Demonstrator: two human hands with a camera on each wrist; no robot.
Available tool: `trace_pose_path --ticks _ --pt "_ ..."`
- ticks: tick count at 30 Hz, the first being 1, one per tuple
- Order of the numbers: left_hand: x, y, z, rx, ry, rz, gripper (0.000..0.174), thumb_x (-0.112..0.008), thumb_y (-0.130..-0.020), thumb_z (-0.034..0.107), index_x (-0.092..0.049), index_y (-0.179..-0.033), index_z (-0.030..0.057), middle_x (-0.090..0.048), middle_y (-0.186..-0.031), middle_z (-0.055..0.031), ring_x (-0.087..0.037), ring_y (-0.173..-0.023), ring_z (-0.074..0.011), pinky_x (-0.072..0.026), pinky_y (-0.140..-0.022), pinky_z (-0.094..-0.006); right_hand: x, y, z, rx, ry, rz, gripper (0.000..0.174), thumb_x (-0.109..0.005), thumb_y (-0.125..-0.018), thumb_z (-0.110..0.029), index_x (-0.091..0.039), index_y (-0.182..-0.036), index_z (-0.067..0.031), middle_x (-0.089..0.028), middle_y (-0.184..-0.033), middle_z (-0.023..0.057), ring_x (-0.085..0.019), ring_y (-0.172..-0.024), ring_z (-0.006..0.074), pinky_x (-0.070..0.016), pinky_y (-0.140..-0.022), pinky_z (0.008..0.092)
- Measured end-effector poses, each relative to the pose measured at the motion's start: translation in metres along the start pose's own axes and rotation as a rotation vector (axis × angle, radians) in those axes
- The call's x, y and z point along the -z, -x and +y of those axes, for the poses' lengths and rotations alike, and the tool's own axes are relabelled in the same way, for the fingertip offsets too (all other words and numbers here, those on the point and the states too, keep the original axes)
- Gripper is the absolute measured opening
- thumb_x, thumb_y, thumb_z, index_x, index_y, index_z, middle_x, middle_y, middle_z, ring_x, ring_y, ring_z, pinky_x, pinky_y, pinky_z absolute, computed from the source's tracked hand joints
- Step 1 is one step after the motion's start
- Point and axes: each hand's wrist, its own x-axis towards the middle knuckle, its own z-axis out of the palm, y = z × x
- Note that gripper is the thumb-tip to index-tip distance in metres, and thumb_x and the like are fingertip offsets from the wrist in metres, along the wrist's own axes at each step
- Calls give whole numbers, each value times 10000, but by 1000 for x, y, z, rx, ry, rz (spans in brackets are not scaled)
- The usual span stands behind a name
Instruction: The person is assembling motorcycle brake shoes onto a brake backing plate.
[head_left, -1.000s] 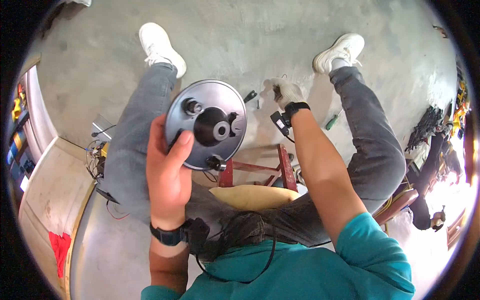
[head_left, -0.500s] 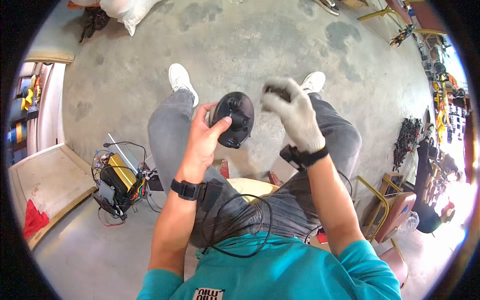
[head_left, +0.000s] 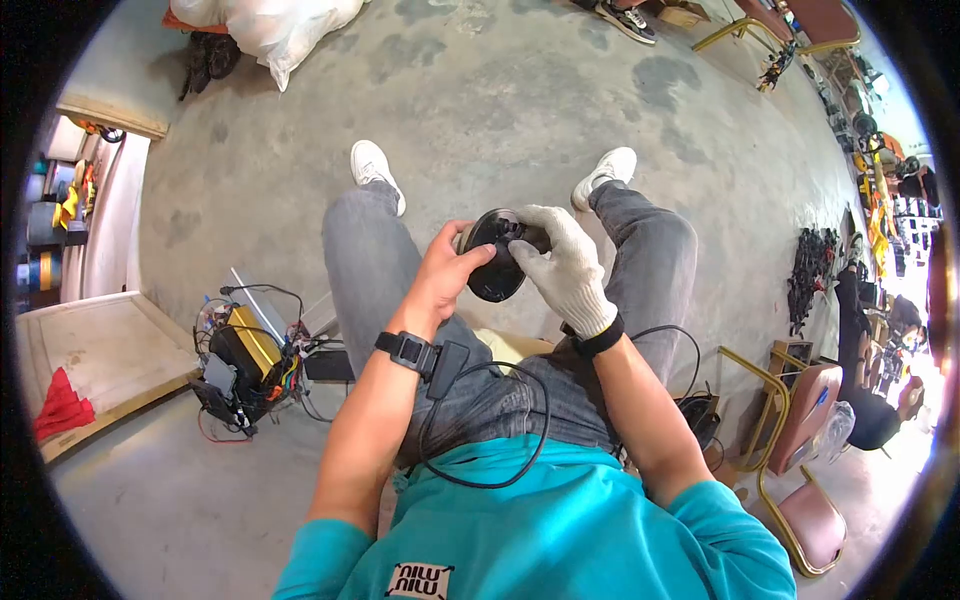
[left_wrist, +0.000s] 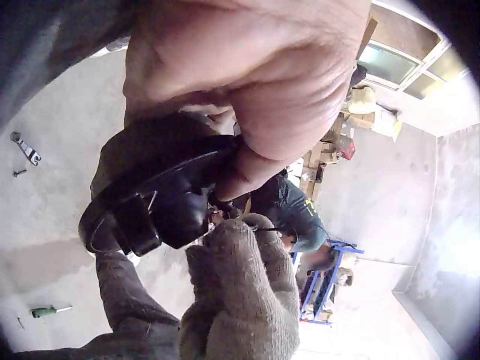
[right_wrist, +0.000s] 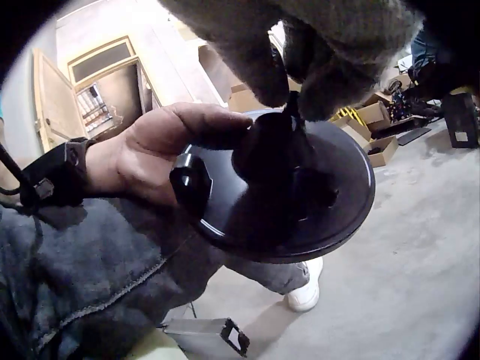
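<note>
My bare left hand [head_left: 440, 275] grips a round, glossy black disc-shaped part [head_left: 492, 278] in front of my lap, thumb over its face. Several short posts and a raised central hub [right_wrist: 262, 154] stand out from that face. My right hand [head_left: 565, 262], in a pale knitted glove, is at the hub. In the right wrist view its thumb and finger pinch a small dark piece [right_wrist: 294, 103] right at the hub's tip. A thin dark rod [left_wrist: 264, 229] shows by the gloved fingers in the left wrist view; I cannot tell its kind.
On the floor lie a green-handled screwdriver [left_wrist: 49, 310], a small metal tool [left_wrist: 28, 150] and a screw [left_wrist: 20, 173]. Wired electronics [head_left: 243, 360] stand at my left, folding chairs [head_left: 800, 420] at my right. A black cable [head_left: 480, 480] loops over my lap. Another person [left_wrist: 296, 214] is behind.
My right hand has come up from the floor to the disc-shaped part. My left hand has turned that part and brought it closer to the right hand. The head view has shifted.
</note>
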Motion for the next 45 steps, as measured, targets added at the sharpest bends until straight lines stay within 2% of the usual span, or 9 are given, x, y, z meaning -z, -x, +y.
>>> trace_pose_path --ticks 4,12,34,39,45 --pt "1 -1 -2 15 -32 11 452 -734 -890 54 -539 -1293 -7 -677 -1118 -93 -630 -1025 -158 -492 -923 -317 -2 0 3 18 36 13 372 -736 -798 -32 -644 -1159 -36 -665 -1009 150 -687 -916 308 -554 -816 382" --pt "7 -8 -9 36 -57 -21 429 -720 -888 37 -546 -1278 -3 -689 -1086 -94 -660 -986 -167 -517 -885 -318 -9 1 8 13 67 -29 374 -725 -810 -51 -641 -1175 -58 -659 -1079 159 -676 -982 348 -545 -856 407" --pt "1 -6 -5 69 -99 -32 501 -737 -863 19 -539 -1323 5 -695 -1095 -99 -664 -985 -170 -517 -894 -308 -8 0 17 1 100 -45 342 -740 -822 -80 -650 -1150 -47 -681 -1056 163 -687 -982 344 -549 -860 406" --pt "1 -6 -4 47 -109 -39 510 -733 -860 9 -532 -1329 -3 -695 -1094 -103 -667 -985 -176 -524 -889 -312 -9 1 19 -67 56 -39 329 -748 -835 -99 -658 -1147 -49 -692 -1039 160 -695 -972 336 -554 -844 401" --pt "-1 -4 -1 43 -109 -41 524 -727 -858 -6 -522 -1340 -8 -697 -1101 -108 -675 -984 -180 -535 -875 -310 -6 0 15 -27 38 -52 342 -747 -823 -66 -654 -1151 -46 -689 -1057 155 -698 -976 324 -558 -847 387"
